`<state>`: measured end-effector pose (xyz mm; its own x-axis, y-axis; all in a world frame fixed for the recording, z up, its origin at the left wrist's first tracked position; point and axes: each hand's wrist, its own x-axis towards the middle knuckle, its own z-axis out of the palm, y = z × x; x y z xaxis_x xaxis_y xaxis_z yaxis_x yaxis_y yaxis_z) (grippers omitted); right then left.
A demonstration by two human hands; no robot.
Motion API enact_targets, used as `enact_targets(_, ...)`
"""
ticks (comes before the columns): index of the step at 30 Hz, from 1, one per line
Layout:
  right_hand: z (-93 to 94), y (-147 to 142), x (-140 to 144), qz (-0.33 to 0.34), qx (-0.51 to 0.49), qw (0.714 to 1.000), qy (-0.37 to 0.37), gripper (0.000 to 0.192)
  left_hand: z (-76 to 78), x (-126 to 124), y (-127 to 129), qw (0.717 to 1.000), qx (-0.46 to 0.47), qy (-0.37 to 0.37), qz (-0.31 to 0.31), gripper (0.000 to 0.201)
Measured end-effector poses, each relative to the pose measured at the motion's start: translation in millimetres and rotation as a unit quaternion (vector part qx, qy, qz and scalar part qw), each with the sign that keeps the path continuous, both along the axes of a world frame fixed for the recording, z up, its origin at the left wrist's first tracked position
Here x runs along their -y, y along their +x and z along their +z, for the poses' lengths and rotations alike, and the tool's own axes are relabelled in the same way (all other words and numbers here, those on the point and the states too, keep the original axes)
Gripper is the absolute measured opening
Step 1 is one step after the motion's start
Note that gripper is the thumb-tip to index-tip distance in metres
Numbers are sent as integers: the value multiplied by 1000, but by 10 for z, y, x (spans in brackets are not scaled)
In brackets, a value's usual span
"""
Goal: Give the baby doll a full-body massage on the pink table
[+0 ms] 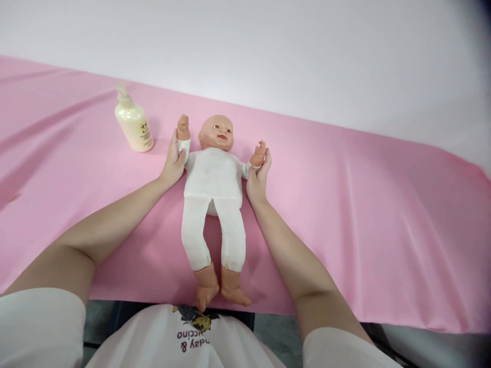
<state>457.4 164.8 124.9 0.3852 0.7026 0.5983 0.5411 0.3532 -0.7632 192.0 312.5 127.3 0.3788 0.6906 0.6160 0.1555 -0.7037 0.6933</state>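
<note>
A baby doll [213,179] in a white suit lies on its back on the pink sheet [345,204], head toward the far side and feet over the near edge. My left hand [173,161] grips the doll's raised arm on the left, just below its small fist. On the other side, my right hand [259,176] holds the doll's other arm at the wrist. Both doll arms are spread outward and upward.
A cream pump bottle [133,122] stands upright on the sheet a short way left of my left hand. The pink sheet covers a long table that runs left to right, with a pale wall behind it. The near edge hangs just above my lap.
</note>
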Motion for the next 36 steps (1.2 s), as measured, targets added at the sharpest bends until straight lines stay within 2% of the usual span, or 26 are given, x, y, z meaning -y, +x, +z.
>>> enact_targets(3, 20, -24, 21, -7, 11, 1000, -10, 62, 27, 31, 0, 1000, -23, 9, -5, 69)
enact_targets(7, 89, -99, 58, 27, 99, 994, -46, 49, 67, 132, 43, 993, -108, 55, -6, 52)
enact_targets(11, 130, -129, 62, 30, 139, 988, -63, 52, 81, 196, 85, 986, -145, 86, 2, 45)
enact_targets(16, 129, -113, 62, 28, 131, 989, -59, 51, 117, 210, 78, 987, -138, 77, 14, 47)
enact_targets(20, 125, -109, 78, 23, 97, 994, -45, 50, 144, 194, 44, 992, -114, 54, 0, 50)
enact_targets(30, 20, 0, -3, 19, -7, 1000, -5, 62, -2, -18, 31, 999, 20, -45, 1, 75)
enact_targets(33, 19, 0, 8, 20, -19, 1000, -9, 63, 32, 3, 30, 999, 17, -32, -5, 74)
enact_targets(36, 52, -24, 41, 17, 17, 999, -31, 60, 67, 54, 28, 1000, -26, 9, -12, 72)
